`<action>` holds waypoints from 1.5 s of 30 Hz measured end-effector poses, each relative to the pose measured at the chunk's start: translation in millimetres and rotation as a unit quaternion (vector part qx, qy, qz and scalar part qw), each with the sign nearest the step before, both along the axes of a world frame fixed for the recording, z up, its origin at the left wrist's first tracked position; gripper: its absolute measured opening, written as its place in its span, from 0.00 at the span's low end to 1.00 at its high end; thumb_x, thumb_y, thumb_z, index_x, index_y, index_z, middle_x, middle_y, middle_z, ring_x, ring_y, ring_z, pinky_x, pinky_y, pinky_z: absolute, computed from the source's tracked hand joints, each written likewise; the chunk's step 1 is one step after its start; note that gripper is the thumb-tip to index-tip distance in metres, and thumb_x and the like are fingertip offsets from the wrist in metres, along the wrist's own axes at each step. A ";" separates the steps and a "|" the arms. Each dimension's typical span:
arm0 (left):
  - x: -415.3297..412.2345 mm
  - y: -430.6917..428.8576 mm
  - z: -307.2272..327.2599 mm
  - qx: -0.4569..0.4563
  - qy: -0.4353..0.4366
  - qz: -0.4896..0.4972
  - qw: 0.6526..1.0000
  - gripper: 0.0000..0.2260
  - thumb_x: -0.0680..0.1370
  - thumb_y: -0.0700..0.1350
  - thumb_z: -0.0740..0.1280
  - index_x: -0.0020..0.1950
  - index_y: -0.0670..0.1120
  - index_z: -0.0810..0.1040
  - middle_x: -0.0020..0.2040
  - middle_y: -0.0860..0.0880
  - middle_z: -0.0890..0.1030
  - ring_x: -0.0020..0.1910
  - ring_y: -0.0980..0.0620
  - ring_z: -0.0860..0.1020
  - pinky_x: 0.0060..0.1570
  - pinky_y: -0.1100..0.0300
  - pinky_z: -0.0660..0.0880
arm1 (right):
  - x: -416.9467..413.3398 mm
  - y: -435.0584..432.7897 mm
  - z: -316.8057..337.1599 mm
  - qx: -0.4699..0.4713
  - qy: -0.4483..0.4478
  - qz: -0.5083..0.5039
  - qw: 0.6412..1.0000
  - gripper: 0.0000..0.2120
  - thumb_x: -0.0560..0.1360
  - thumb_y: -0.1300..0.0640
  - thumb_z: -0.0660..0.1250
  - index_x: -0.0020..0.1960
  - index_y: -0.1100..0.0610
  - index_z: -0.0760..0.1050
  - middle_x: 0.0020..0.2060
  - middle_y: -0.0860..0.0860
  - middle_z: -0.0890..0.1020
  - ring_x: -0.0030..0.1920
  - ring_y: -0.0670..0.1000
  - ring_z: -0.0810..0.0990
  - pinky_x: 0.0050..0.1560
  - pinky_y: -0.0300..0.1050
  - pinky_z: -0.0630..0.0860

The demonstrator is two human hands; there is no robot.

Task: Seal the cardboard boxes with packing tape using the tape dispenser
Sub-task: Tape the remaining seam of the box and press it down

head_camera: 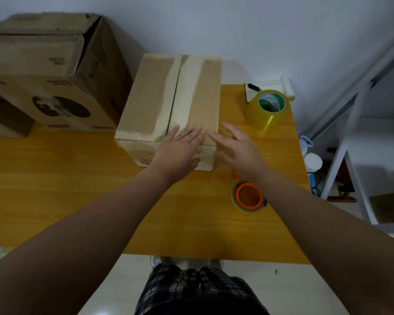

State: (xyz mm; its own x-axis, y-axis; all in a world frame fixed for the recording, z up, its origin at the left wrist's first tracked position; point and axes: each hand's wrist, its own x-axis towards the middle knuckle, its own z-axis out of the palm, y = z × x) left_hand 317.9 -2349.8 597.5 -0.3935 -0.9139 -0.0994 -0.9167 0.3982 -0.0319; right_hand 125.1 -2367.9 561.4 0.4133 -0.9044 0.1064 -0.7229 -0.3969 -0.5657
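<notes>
A small cardboard box [150, 96] stands on the wooden table [66, 183], its top flaps closed along a dark centre seam with pale tape strips beside it. My left hand [180, 148] lies flat on the box's near edge, fingers spread, thumb down the front face. Just right of the near corner, my right hand [239, 146] hovers with open fingers and holds nothing. An orange tape dispenser [247, 196] with a clear tape roll lies on the table under my right wrist.
A large open cardboard box [48, 71] stands at the far left against the wall. A fat roll of yellowish tape [268, 110] sits at the far right by a notepad [268, 84] and marker. White shelf frames [341, 155] stand right of the table.
</notes>
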 end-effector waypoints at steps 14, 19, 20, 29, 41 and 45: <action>-1.8 5.0 -6.9 -0.005 -0.011 0.026 1.000 0.32 0.81 0.54 0.56 0.78 0.48 0.41 0.78 0.51 0.44 0.76 0.54 0.42 0.72 0.52 0.35 | 22.5 -9.3 -7.0 -0.186 0.098 0.049 0.976 0.20 0.77 0.54 0.56 0.65 0.62 0.75 0.63 0.58 0.77 0.66 0.63 0.73 0.68 0.57 0.62; -2.4 5.5 -9.6 0.010 0.009 0.034 0.999 0.33 0.81 0.52 0.57 0.78 0.48 0.41 0.78 0.51 0.42 0.76 0.54 0.42 0.72 0.54 0.37 | 22.8 -3.3 -15.1 -0.276 0.045 0.060 0.958 0.12 0.76 0.60 0.63 0.52 0.64 0.82 0.50 0.58 0.84 0.54 0.60 0.82 0.60 0.57 0.75; -2.2 4.6 -9.8 0.013 0.014 0.033 0.999 0.33 0.81 0.52 0.58 0.78 0.48 0.41 0.78 0.51 0.42 0.76 0.54 0.42 0.72 0.55 0.37 | 22.6 -2.5 -15.3 -0.272 0.043 0.058 0.960 0.12 0.76 0.60 0.63 0.51 0.64 0.82 0.50 0.58 0.84 0.53 0.59 0.83 0.58 0.56 0.77; 24.2 9.7 -15.4 0.022 -0.006 -0.002 1.000 0.41 0.77 0.63 0.58 0.77 0.46 0.36 0.78 0.49 0.37 0.76 0.53 0.38 0.74 0.54 0.40 | 27.2 38.0 -3.1 -0.151 0.213 0.000 0.965 0.25 0.76 0.50 0.55 0.71 0.58 0.70 0.68 0.53 0.73 0.68 0.58 0.71 0.70 0.61 0.57; 145.8 28.7 -13.5 -0.022 -0.045 0.065 0.997 0.36 0.79 0.62 0.55 0.78 0.48 0.40 0.77 0.52 0.40 0.76 0.53 0.41 0.74 0.48 0.42 | 81.4 56.2 17.1 0.010 0.280 -0.204 0.938 0.28 0.80 0.56 0.53 0.78 0.49 0.49 0.77 0.44 0.51 0.77 0.55 0.45 0.73 0.63 0.36; 171.7 25.6 -8.7 -0.022 -0.071 0.038 0.997 0.34 0.79 0.63 0.50 0.77 0.49 0.39 0.78 0.52 0.41 0.76 0.52 0.42 0.74 0.49 0.40 | 97.1 61.3 16.8 0.022 0.245 -0.242 0.938 0.29 0.79 0.53 0.56 0.78 0.51 0.51 0.77 0.46 0.52 0.77 0.55 0.48 0.74 0.60 0.39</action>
